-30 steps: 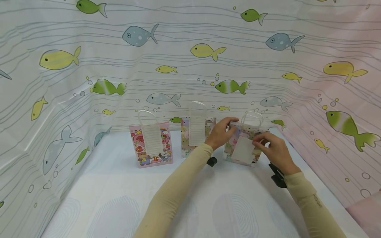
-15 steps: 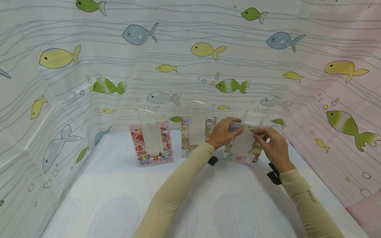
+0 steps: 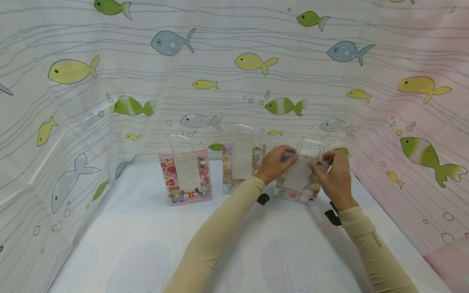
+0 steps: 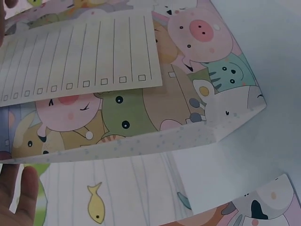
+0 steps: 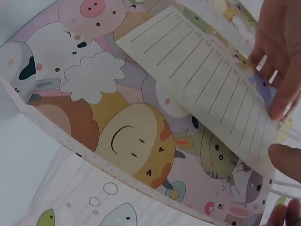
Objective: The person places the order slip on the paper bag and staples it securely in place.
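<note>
A small gift bag [image 3: 293,196] with animal faces stands upright at the right, its clear handles [image 3: 310,142] sticking up. A lined checklist sheet [image 3: 297,175] lies against its front, lower corner standing off the bag in the right wrist view. My left hand [image 3: 275,163] pinches the bag's top left edge, the thumb in front at the sheet's top and fingers behind. At the top right corner my right hand [image 3: 336,175] grips the bag, with its thumb [image 5: 286,159] over the sheet's upper edge and its fingers behind.
A matching animal bag [image 3: 228,185] with a lined sheet [image 3: 243,162] stands just left of my left hand. Farther left is a pink bear bag [image 3: 172,199], also bearing a sheet [image 3: 187,173]. A fish-print curtain [image 3: 234,93] rises behind the table [image 3: 146,244].
The sheet has gone from a blank-looking side to lined face outward and sits higher on the bag. My right hand has moved up from the sheet's side to the bag's top right corner.
</note>
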Motion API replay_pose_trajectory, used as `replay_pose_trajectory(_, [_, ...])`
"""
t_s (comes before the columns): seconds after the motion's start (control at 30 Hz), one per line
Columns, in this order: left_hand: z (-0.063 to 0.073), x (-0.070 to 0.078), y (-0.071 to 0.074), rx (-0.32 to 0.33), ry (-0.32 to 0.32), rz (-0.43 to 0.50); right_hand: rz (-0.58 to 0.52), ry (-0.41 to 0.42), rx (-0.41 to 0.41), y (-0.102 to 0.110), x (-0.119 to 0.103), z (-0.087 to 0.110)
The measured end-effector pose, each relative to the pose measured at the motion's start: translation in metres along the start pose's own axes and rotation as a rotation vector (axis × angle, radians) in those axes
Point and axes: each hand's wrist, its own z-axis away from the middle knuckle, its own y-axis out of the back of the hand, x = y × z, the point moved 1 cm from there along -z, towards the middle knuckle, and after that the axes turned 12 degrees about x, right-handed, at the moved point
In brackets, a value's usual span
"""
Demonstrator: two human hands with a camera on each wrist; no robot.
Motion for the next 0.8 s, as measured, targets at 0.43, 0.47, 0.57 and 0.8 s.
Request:
replay_pose_trajectory(0.43, [0.002, 0.002, 0.0, -0.006, 0.011, 0.024, -0.054, -0.098, -0.142, 0.006, 0.012, -0.005])
replay_pose_trajectory(0.47, [0.002, 0.002, 0.0, -0.005, 0.009, 0.025, -0.06, -0.101, -0.139, 0.006, 0.012, -0.005])
replay_pose_trajectory(0.57, [0.002, 0.002, 0.0, -0.003, 0.016, 0.04, -0.076, -0.108, -0.129, 0.005, 0.012, -0.006])
replay_pose_trajectory(0.8, [0.002, 0.004, 0.001, -0.009, 0.035, 0.048, -0.083, -0.158, -0.134, 0.003, 0.011, -0.003])
